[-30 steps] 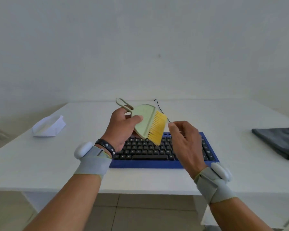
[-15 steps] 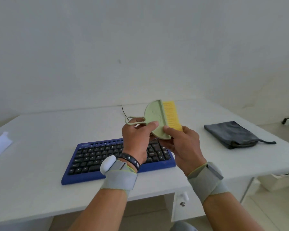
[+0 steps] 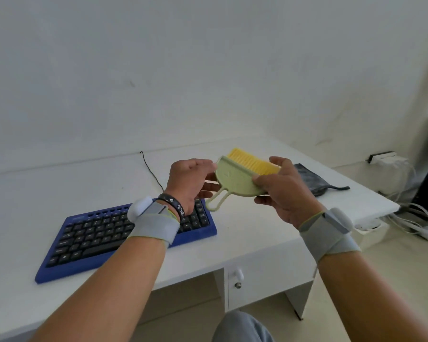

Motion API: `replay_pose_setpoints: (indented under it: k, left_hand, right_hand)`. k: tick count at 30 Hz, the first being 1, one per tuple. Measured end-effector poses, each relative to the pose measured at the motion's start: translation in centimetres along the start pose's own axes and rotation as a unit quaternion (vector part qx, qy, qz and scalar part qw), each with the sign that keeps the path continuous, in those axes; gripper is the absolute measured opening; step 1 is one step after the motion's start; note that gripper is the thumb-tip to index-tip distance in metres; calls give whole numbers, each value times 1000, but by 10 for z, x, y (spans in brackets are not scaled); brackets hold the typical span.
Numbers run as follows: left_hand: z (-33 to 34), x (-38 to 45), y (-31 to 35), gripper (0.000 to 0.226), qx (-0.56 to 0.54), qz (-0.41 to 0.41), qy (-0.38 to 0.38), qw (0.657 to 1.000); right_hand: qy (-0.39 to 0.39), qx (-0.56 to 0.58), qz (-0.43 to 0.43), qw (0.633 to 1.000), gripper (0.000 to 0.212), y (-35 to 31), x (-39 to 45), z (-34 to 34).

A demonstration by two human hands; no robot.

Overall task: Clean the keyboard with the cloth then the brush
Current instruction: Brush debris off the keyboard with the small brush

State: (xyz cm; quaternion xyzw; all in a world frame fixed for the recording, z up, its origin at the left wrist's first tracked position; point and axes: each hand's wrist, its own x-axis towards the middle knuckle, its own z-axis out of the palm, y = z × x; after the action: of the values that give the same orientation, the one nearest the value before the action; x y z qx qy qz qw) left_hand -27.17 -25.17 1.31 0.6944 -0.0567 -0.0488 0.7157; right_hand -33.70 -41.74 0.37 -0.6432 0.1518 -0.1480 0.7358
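Both hands raised above the worktop (image 3: pixel 269 233), forearms reaching in from the near edge, grey straps on both wrists. Right hand (image 3: pixel 286 191) grips the brush (image 3: pixel 235 180) by its green body, thumb on top, fingers curled beneath; yellow bristles point away, loop handle points down toward the near edge. Left hand (image 3: pixel 189 180) just beside the brush, fingers loosely extended toward its left edge; contact cannot be told. Keyboard (image 3: pixel 97 239), blue with black keys, lies flat below the left wrist. Dark cloth (image 3: pixel 313 180) lies behind the right hand.
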Motion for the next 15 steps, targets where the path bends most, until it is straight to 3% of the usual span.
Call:
replay_pose_setpoints:
  k: [4,7,10,15]
  left_hand:
    - [16,-1,-7,31,39,-9,-70,997]
    - [28,-6,-15,26,54,-24,-96,994]
    - [35,-9,-24,12,56,-47,-84,994]
    - [36,-6,-40,18,99,-74,-34,992]
  right_hand:
    - [80,15,-26,996,62,-4,8,-22]
    - [127,23,-37,991,52,1,15,-31]
    - [138,-6,-33,990,28,17,26,-33]
    - [165,-126,-72,976,7,44,38,-28]
